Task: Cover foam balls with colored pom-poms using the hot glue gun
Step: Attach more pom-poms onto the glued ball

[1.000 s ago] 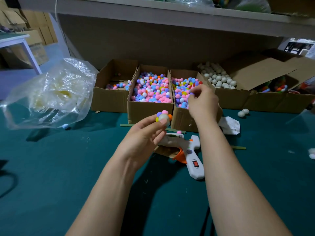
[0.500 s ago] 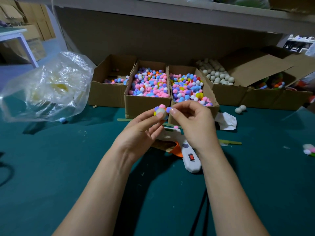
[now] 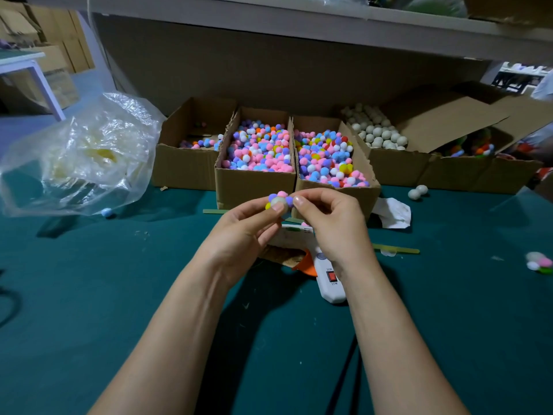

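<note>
Both bare forearms reached in from below, wrists close together. The left hand pinched the foam ball between thumb and curled fingers; the right hand, fingers bent, pinched at its right side.

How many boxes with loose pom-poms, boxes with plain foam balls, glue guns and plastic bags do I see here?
Boxes with loose pom-poms: 3
Boxes with plain foam balls: 1
Glue guns: 1
Plastic bags: 1
Total: 6
</note>
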Demonstrator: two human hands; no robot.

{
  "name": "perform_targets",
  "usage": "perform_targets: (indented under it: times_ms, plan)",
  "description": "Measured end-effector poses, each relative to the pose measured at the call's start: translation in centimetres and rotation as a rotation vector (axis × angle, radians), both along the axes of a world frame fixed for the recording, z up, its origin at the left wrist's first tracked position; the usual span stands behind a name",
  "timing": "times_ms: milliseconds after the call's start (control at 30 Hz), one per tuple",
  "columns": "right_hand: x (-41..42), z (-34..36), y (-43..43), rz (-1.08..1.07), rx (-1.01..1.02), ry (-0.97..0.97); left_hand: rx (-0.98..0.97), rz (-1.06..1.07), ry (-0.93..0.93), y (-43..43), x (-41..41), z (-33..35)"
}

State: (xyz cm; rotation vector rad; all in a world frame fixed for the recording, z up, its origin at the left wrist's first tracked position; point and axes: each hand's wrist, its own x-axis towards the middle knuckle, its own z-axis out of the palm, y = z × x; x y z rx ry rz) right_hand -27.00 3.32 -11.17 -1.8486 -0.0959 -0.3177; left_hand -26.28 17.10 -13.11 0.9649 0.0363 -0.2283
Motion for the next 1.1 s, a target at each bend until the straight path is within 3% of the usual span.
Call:
perform_targets:
  times_ms: [200, 333, 500, 633, 733, 867, 1033, 1100]
  plan:
    - [0.0, -0.3, 0.3, -0.012, -0.062, 0.014, 0.04, 0.003, -0.01, 0.2, 0.0, 0.0]
    - [0.7, 0.1, 0.1, -0.082, 0.004, -0.022, -0.042, 0.042, 0.004, 0.2, -0.1, 0.4]
    - [3.9, 1.4, -0.8, -0.449, -0.404, -0.17, -0.259, 0.116, -0.011, 0.9, -0.3, 1.6]
    - [7.5, 2.5, -1.0, -0.49, -0.792, 0.167, -0.432, 0.062, 0.017, 1.2, -0.6, 2.0]
    - [9.3, 3.6, -0.7, -0.439, -0.873, 0.396, -0.486, -0.004, 0.096, 1.6, -0.8, 1.8]
    - [9.9, 3.7, -0.4, -0.403, -0.793, 0.439, -0.447, -0.001, 0.142, 1.5, -0.8, 1.8]
    - [7.8, 2.1, -1.1, -0.497, -0.459, -0.099, -0.389, 0.025, 0.149, 1.1, -0.6, 1.6]
    - [6.6, 2.2, -1.3, -0.438, -0.291, -0.198, -0.375, 0.036, 0.143, 0.8, -0.6, 1.6]
